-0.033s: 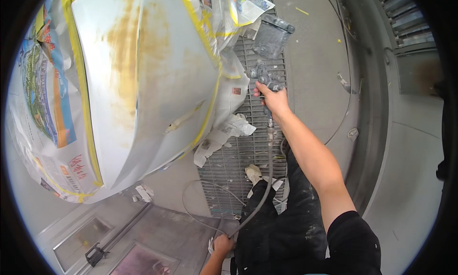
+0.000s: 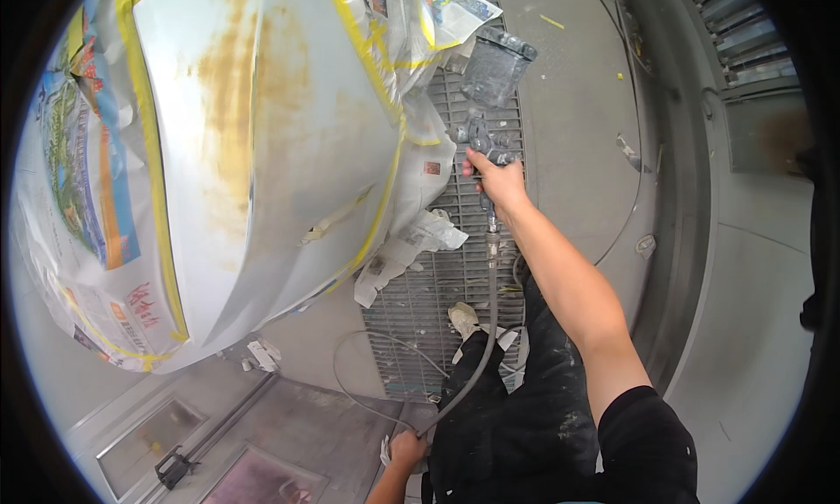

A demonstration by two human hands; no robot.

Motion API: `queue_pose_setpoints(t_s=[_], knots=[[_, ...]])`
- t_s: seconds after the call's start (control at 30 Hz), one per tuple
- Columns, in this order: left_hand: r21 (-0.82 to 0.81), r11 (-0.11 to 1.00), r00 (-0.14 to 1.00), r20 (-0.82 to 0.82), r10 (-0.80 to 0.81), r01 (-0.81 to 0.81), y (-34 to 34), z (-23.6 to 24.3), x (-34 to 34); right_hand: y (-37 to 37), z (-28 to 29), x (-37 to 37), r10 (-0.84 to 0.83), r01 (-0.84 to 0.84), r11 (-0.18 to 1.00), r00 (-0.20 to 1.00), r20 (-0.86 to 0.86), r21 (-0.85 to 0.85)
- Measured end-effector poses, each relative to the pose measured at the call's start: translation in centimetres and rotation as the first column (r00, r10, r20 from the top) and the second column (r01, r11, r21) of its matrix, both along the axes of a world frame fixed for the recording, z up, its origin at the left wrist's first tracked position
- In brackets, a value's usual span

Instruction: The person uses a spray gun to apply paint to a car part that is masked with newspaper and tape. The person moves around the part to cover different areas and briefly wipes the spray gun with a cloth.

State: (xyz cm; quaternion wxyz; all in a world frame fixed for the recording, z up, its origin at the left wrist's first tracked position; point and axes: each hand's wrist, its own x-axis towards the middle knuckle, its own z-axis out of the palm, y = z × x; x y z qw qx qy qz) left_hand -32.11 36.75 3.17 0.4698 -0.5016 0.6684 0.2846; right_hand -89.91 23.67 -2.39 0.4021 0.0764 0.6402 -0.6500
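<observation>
Head view: grips a dark-grey metal spray gun (image 2: 479,135) in the curled right hand (image 2: 504,184), right of the pale, curved car panel (image 2: 324,154) streaked with ochre and edged with yellow masking tape (image 2: 150,141). Below and right of the panel, closes the left hand (image 2: 408,450) around a flexible grey hose (image 2: 493,298) leading up to the gun. To the panel's right, shows a dusty translucent cup (image 2: 495,68) just beyond the gun and a grey metal floor grating (image 2: 402,325) beneath; to its left, crumpled printed sheeting (image 2: 118,228).

Holds the right arm (image 2: 573,281) stretched forward, with the right hand (image 2: 501,180) curled, and the left hand (image 2: 408,450) low, likewise curled.
</observation>
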Motion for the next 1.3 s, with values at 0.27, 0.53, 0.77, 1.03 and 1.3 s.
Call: queue_pose_setpoints(t_s=[0.27, 0.53, 0.77, 1.03, 1.3], knots=[[-0.024, 0.997, 0.987, -0.138, -0.082, 0.079, -0.2, -0.4, 0.7, 5.0, 15.1, 2.7, 0.134, -0.131, 0.944, 0.991, -0.01, -0.304], [-0.109, 0.99, 0.952, -0.284, -0.115, 0.087, -0.6, -1.8, 0.5, 8.3, 20.9, 10.0, 0.325, -0.586, 0.586, 0.803, -0.5, -0.56], [-0.202, 0.966, 0.839, -0.486, -0.244, 0.163, -1.7, -0.7, -8.4, 6.1, 22.0, 2.8, 0.521, -0.691, 0.695, 0.674, -0.524, -0.198], [-0.098, 0.972, 0.843, -0.484, -0.235, 0.215, -2.4, 5.9, -21.1, 2.9, 25.8, -9.0, 0.357, -0.43, 0.9, 0.641, -0.679, 0.067], [-0.036, 0.978, 0.806, -0.561, -0.188, 0.204, -1.0, 8.7, -22.0, -4.1, 30.1, -8.5, 0.208, -0.267, 0.96, 0.47, -0.858, 0.086]])
